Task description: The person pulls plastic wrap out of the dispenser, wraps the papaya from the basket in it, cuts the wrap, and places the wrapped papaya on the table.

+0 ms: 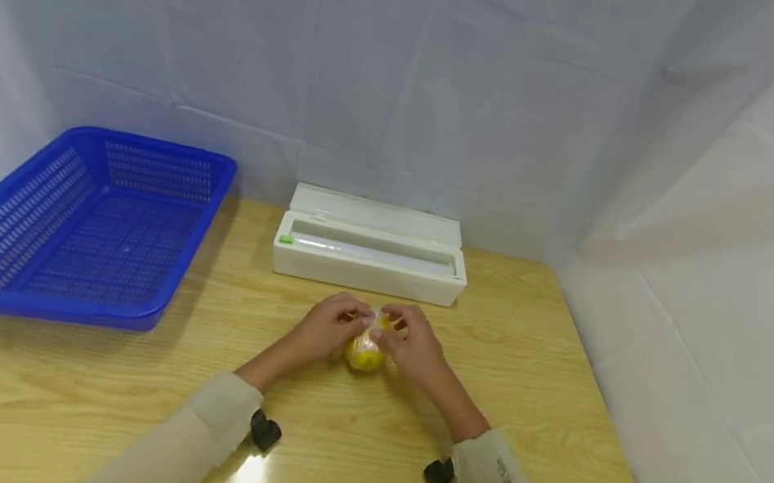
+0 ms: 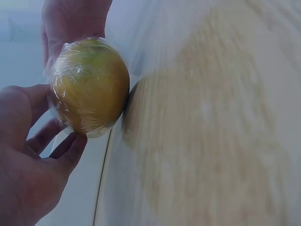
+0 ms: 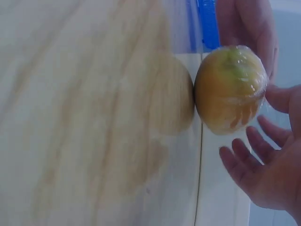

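While the pale wooden table carries a blue perforated plastic basket at its left and a white cling-film dispenser box with its lid up at the back, the round yellow-green fruit wrapped in clear film rests on the wood between both hands; the left hand and right hand pinch the gathered film at its top, so the wrapping looks nearly done, with only the loose ends left to press down
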